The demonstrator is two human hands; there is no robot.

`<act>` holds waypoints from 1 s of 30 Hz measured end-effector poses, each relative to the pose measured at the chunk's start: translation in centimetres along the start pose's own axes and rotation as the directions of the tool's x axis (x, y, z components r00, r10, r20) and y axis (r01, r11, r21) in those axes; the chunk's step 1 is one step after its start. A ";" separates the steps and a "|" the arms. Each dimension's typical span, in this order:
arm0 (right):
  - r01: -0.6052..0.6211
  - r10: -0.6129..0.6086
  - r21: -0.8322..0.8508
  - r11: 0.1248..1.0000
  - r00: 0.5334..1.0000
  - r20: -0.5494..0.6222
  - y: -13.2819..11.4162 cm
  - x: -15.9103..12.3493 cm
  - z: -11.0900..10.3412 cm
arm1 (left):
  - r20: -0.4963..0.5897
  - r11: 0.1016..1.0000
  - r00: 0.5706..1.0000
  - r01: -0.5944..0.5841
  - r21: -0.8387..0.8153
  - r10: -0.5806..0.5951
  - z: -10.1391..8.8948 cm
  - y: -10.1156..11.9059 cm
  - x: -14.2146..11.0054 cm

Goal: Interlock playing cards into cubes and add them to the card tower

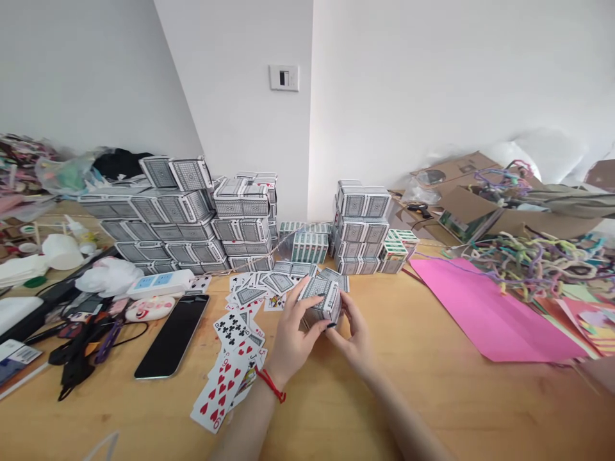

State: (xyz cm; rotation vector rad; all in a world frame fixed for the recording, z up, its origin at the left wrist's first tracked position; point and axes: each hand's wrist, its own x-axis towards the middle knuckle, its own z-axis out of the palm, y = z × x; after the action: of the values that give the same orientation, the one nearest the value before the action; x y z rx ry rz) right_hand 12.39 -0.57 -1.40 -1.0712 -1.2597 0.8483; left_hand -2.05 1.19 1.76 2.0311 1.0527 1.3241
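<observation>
Both hands meet at the middle of the wooden table [432,384]. My left hand [293,339], with a red string at the wrist, and my right hand [353,336] are each closed around a small stack of playing cards [321,296], pattern side up. Loose cards [230,365] lie spread to the left of my hands, some face up showing clubs and hearts, others face down [266,282] just behind them.
Piles of boxed card decks [182,218] [362,224] stand against the wall. A black phone [173,333], a white power strip [161,282] and cables lie at left. A pink paper sheet [485,314], coloured pipe cleaners [533,256] and cardboard boxes [475,205] fill the right.
</observation>
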 end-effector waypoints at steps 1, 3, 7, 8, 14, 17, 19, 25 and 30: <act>0.003 -0.004 -0.012 1.000 1.000 -0.004 0.1 0.0 0.0 | -0.004 1.000 1.000 -0.002 -0.002 0.002 0.2 0.0 -0.1; 0.010 -0.010 -0.026 1.000 1.000 -0.001 0.5 0.1 -0.1 | -0.014 1.000 1.000 -0.007 -0.004 0.007 0.4 0.0 -0.2; 0.033 -0.033 0.021 0.999 0.999 -0.006 1.0 0.2 0.0 | -0.015 1.000 1.000 0.003 -0.016 -0.003 0.7 -0.1 -0.2; 0.047 -0.047 0.030 0.998 0.999 -0.019 1.1 0.2 0.1 | -0.021 0.999 1.000 0.016 -0.029 -0.017 0.7 0.0 -0.2; 0.123 -0.121 0.008 0.992 0.987 -0.108 2.1 0.4 0.5 | -0.063 0.954 0.973 0.205 -0.216 -0.224 1.5 0.2 -0.3; 0.082 -0.085 -0.037 0.996 0.992 -0.096 1.9 0.5 0.2 | -0.023 0.943 0.959 0.273 -0.188 -0.283 1.6 0.1 -0.3; 0.040 -0.041 -0.040 0.998 0.999 -0.021 1.2 0.5 -0.1 | 0.006 0.940 0.953 0.300 -0.164 -0.303 1.4 -0.1 -0.3; -0.122 0.054 0.297 0.947 0.972 0.227 -1.1 0.6 -0.8 | 0.046 1.000 0.999 0.017 0.020 -0.018 0.4 -0.7 0.0; -0.308 0.257 0.492 0.815 0.951 0.169 -0.4 1.3 -0.4 | 0.196 0.945 0.974 -0.164 0.282 0.110 0.1 -1.0 -0.1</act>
State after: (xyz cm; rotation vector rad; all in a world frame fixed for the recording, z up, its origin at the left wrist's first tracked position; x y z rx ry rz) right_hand 12.94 0.46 -0.58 -0.7923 -0.8747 1.3909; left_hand -2.35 1.71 0.92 2.4348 1.0974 1.0739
